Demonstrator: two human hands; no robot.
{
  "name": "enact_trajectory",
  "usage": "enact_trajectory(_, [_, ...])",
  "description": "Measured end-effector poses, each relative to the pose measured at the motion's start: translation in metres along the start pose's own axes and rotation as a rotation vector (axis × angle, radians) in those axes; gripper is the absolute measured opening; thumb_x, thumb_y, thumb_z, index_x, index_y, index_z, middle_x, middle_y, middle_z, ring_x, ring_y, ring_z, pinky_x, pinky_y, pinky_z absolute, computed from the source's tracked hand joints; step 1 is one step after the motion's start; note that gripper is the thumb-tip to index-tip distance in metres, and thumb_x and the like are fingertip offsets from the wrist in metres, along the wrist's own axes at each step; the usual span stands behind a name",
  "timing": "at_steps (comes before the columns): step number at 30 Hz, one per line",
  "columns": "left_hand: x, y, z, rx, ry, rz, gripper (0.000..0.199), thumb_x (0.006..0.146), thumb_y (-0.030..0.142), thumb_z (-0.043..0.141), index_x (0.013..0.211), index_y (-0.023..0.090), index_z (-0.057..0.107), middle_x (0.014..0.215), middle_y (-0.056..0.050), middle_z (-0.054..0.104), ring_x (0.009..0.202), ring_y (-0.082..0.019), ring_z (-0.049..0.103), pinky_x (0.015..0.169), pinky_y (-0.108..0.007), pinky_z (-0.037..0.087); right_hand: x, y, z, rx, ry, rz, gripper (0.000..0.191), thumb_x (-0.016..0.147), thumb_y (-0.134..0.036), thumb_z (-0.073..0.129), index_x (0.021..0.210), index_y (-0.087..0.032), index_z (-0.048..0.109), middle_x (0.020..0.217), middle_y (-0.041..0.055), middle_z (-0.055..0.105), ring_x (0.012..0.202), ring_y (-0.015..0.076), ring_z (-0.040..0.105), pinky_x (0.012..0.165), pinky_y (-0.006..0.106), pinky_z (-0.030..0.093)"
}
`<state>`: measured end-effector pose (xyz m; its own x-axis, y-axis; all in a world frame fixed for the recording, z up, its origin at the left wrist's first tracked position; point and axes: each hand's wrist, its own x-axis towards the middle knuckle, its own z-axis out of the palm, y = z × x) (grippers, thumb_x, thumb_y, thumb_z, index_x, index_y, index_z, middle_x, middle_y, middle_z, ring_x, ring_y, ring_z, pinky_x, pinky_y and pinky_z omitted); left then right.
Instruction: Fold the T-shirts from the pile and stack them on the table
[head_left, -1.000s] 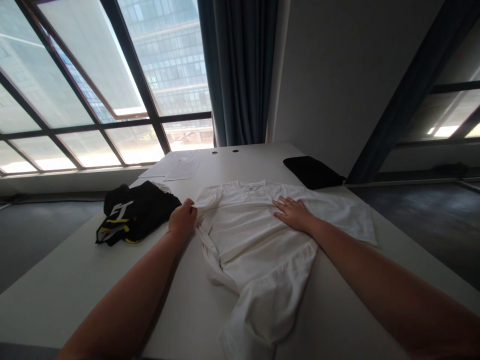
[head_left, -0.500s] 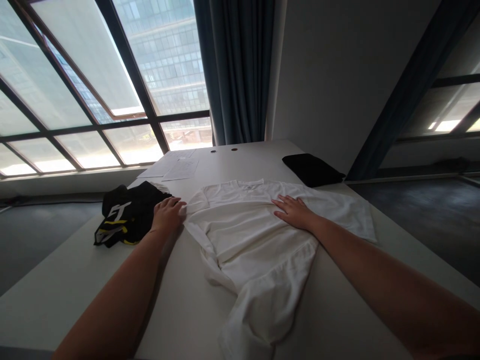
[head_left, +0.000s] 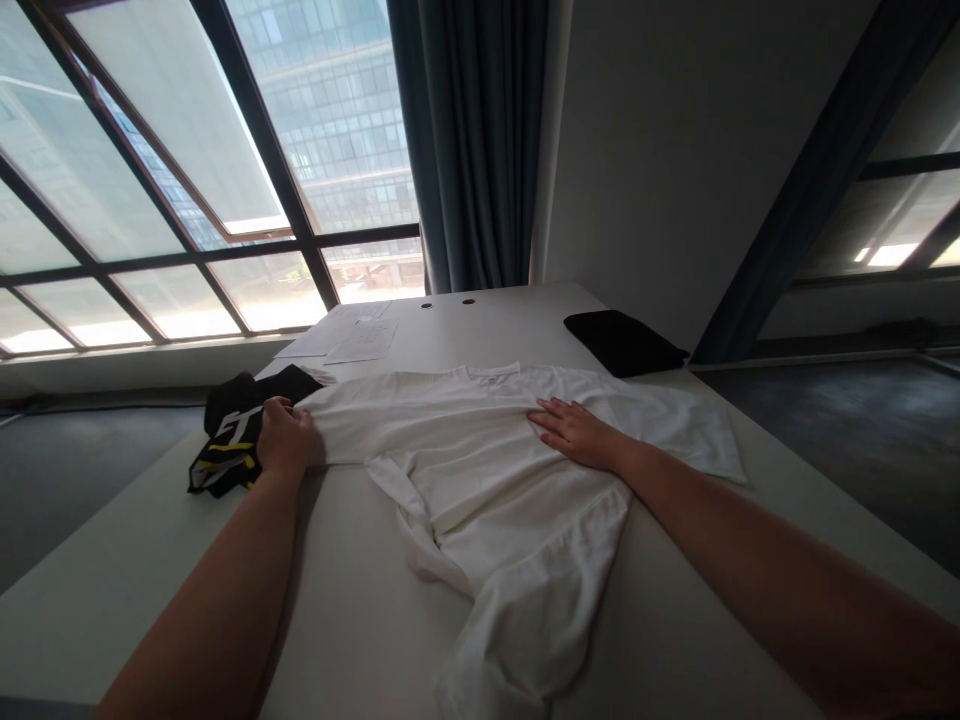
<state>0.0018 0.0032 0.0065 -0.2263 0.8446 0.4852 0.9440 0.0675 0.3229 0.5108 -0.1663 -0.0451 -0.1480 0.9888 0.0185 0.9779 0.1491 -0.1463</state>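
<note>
A white T-shirt (head_left: 495,480) lies spread on the white table, its collar toward the far end and its lower part bunched and creased toward me. My left hand (head_left: 287,437) is closed on the end of the left sleeve, which is pulled out straight to the side. Flat on the chest of the shirt rests my right hand (head_left: 574,432), fingers spread and pressing on the cloth. The black garment (head_left: 232,420) with white letters and yellow stripes sits crumpled just beyond and left of my left hand, partly hidden by it.
A folded black cloth (head_left: 624,342) lies at the table's far right edge. Sheets of paper (head_left: 362,342) lie at the far left. The white table (head_left: 360,600) reaches a wall and a blue curtain (head_left: 472,150), with windows on the left.
My left hand has moved left, drawing the sleeve out from a bunched shape to a straight one. My right hand has shifted slightly left on the shirt.
</note>
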Motion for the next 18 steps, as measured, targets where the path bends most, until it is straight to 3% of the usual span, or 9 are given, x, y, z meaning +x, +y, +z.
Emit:
enact_trajectory(2, [-0.001, 0.000, 0.001, 0.007, 0.048, 0.136, 0.043, 0.097, 0.032, 0.051, 0.136, 0.014, 0.052, 0.135, -0.019, 0.060, 0.125, -0.033, 0.059, 0.103, -0.044, 0.050, 0.003, 0.001, 0.003, 0.013, -0.016, 0.008, 0.061, 0.106, -0.055, 0.035, 0.161, -0.032, 0.042, 0.172, 0.0053, 0.021, 0.160, 0.0304, 0.020, 0.129, 0.055, 0.018])
enact_trajectory(4, [-0.010, 0.013, 0.004, -0.002, 0.017, 0.337, 0.039, 0.098, 0.034, 0.049, 0.132, 0.018, 0.060, 0.140, -0.014, 0.058, 0.132, -0.032, 0.054, 0.112, -0.045, 0.045, 0.004, 0.003, 0.004, 0.018, -0.022, 0.011, 0.062, 0.105, -0.057, 0.035, 0.162, -0.032, 0.041, 0.172, 0.0055, 0.019, 0.160, 0.0307, 0.019, 0.130, 0.055, 0.017])
enact_trajectory(8, [-0.045, 0.054, 0.016, -0.025, -0.357, 0.638, 0.049, 0.104, 0.047, 0.036, 0.143, 0.027, 0.058, 0.152, -0.008, 0.054, 0.139, -0.028, 0.051, 0.120, -0.045, 0.041, 0.001, 0.007, 0.001, 0.045, -0.004, -0.003, 0.066, 0.103, -0.059, 0.040, 0.160, -0.028, 0.045, 0.172, 0.0081, 0.019, 0.159, 0.0321, 0.020, 0.130, 0.052, 0.018])
enact_trajectory(10, [-0.061, 0.069, 0.025, 0.021, -0.561, 0.641, 0.055, 0.104, 0.053, 0.033, 0.155, 0.035, 0.046, 0.164, -0.006, 0.042, 0.151, -0.029, 0.040, 0.125, -0.048, 0.034, -0.004, 0.010, 0.000, 0.046, 0.069, 0.012, 0.068, 0.101, -0.057, 0.043, 0.161, -0.025, 0.044, 0.171, 0.0095, 0.022, 0.158, 0.0307, 0.024, 0.131, 0.047, 0.022])
enact_trajectory(12, [-0.070, 0.076, 0.033, 0.068, -0.683, 0.611, 0.058, 0.104, 0.058, 0.033, 0.159, 0.041, 0.038, 0.171, -0.004, 0.028, 0.159, -0.033, 0.025, 0.129, -0.056, 0.025, -0.010, 0.016, 0.000, 0.001, 0.122, 0.135, 0.070, 0.100, -0.056, 0.044, 0.162, -0.023, 0.041, 0.169, 0.0118, 0.026, 0.156, 0.0310, 0.029, 0.129, 0.048, 0.025])
enact_trajectory(15, [-0.068, 0.074, 0.040, 0.088, -0.730, 0.604, 0.061, 0.101, 0.065, 0.033, 0.160, 0.046, 0.034, 0.174, -0.003, 0.018, 0.161, -0.037, 0.013, 0.128, -0.066, 0.014, -0.014, 0.031, 0.002, -0.083, 0.049, 0.456, 0.070, 0.103, -0.063, 0.033, 0.165, -0.030, 0.034, 0.170, 0.0111, 0.023, 0.156, 0.0365, 0.025, 0.124, 0.065, 0.022])
enact_trajectory(18, [-0.059, 0.072, 0.043, 0.095, -0.727, 0.611, 0.066, 0.098, 0.073, 0.034, 0.159, 0.048, 0.033, 0.175, -0.003, 0.015, 0.161, -0.041, 0.011, 0.126, -0.072, 0.011, -0.010, 0.046, 0.004, -0.096, -0.055, 0.584, 0.072, 0.103, -0.069, 0.022, 0.167, -0.038, 0.023, 0.174, 0.0062, 0.011, 0.159, 0.0384, 0.015, 0.122, 0.071, 0.015])
